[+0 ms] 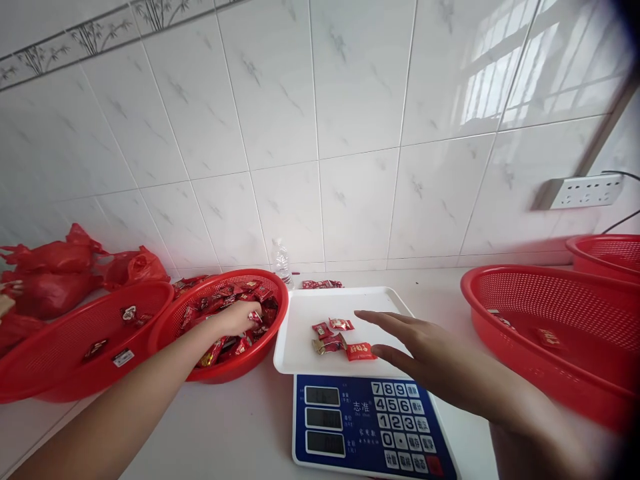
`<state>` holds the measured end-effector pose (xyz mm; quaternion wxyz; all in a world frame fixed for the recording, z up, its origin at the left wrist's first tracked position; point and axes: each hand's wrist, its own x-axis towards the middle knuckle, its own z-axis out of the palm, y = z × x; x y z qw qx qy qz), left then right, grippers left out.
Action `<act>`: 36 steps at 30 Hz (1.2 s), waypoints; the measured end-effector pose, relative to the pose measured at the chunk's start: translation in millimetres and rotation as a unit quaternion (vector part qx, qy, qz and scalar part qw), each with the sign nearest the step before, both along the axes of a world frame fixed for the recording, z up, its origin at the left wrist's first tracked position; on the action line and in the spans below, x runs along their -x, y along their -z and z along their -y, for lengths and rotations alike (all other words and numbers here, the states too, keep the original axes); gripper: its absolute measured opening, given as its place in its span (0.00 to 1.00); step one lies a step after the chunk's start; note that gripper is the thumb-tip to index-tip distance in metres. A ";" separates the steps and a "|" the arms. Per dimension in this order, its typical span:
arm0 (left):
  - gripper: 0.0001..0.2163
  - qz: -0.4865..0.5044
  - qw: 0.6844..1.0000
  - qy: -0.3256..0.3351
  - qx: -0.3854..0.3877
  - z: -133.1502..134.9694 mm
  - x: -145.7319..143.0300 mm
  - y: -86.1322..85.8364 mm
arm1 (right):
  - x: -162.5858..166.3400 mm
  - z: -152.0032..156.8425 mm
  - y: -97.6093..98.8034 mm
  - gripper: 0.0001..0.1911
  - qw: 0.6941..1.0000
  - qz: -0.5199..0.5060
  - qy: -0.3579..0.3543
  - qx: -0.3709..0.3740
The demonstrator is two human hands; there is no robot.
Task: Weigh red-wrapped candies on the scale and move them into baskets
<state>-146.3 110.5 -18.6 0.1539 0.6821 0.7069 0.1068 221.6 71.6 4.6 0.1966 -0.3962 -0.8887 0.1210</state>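
Note:
My left hand [239, 319] reaches into a red plastic basket [200, 375] heaped with wrapped candies [220, 300]. Its fingers are bent around a red-and-white wrapped candy [255, 316], and the fingertips are partly hidden. Over the right side of a white scale tray [300, 300], my right hand [425, 350] is open, thumb and fingers stretched out, holding nothing. Several wrapped candies lie together on the tray, among them a bright red one [360, 351] near the thumb. Below the tray is the scale's blue keypad and display panel [363, 427].
At far left, another red basket [55, 373] holds a few candies, with knotted red plastic bags [55, 273] behind. A clear bottle [281, 263] stands by the tiled wall. Red baskets [550, 273] stand at right, below a power strip [583, 192].

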 end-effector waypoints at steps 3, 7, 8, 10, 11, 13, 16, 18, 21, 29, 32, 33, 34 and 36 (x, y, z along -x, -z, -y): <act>0.13 0.025 0.999 0.013 -0.032 -6.1 3.8 -15.9 | 0.0 -0.9 1.0 0.26 1.000 -0.003 -0.001 -0.004; 0.21 0.082 0.993 0.012 -0.082 -7.3 -18.5 -33.3 | -0.7 0.0 0.8 0.26 1.000 0.002 0.005 -0.008; 0.23 0.110 0.990 0.016 -0.092 -5.9 -29.7 -36.6 | -1.0 0.5 0.4 0.26 1.000 0.005 0.007 -0.008; 0.25 0.164 0.981 0.029 -0.096 -2.0 -55.5 -41.5 | -1.6 1.7 -0.5 0.26 1.000 0.009 0.010 -0.009; 0.26 0.185 0.978 0.041 -0.089 -0.2 -68.4 -42.9 | -1.9 2.3 -1.0 0.26 1.000 0.009 0.011 -0.009; 0.28 0.215 0.972 0.078 -0.055 1.5 -89.7 -43.3 | -2.3 3.2 -1.9 0.26 1.000 0.007 0.010 -0.011; 0.29 0.183 0.973 0.143 0.013 -1.1 -101.0 -39.4 | -2.7 3.7 -2.8 0.26 1.000 0.004 0.008 -0.017; 0.29 0.099 0.982 0.154 0.040 -4.2 -92.5 -36.2 | -2.6 3.5 -3.4 0.25 1.000 0.005 0.006 -0.018; 0.26 -0.002 0.990 0.125 0.070 -5.7 -60.0 -35.0 | -2.0 3.3 -3.6 0.24 1.000 0.017 0.003 -0.012; 0.33 -0.161 0.965 0.008 0.206 22.8 42.2 -34.6 | 4.0 -0.6 2.1 0.24 0.999 0.043 -0.007 -0.010; 0.40 -0.190 0.960 -0.009 0.207 28.7 54.6 -25.9 | 5.7 -2.2 4.2 0.25 0.999 0.046 -0.006 -0.017; 0.41 -0.195 0.959 -0.011 0.203 28.7 56.0 -23.9 | 5.8 -2.4 4.5 0.25 0.999 0.045 -0.007 -0.018; 0.42 -0.198 0.960 -0.013 0.199 28.0 56.6 -23.1 | 5.6 -2.3 4.7 0.25 0.999 0.043 -0.009 -0.020; 0.39 -0.199 0.962 -0.014 0.189 26.1 56.9 -24.5 | 4.6 -2.1 5.3 0.24 0.999 0.039 -0.011 -0.024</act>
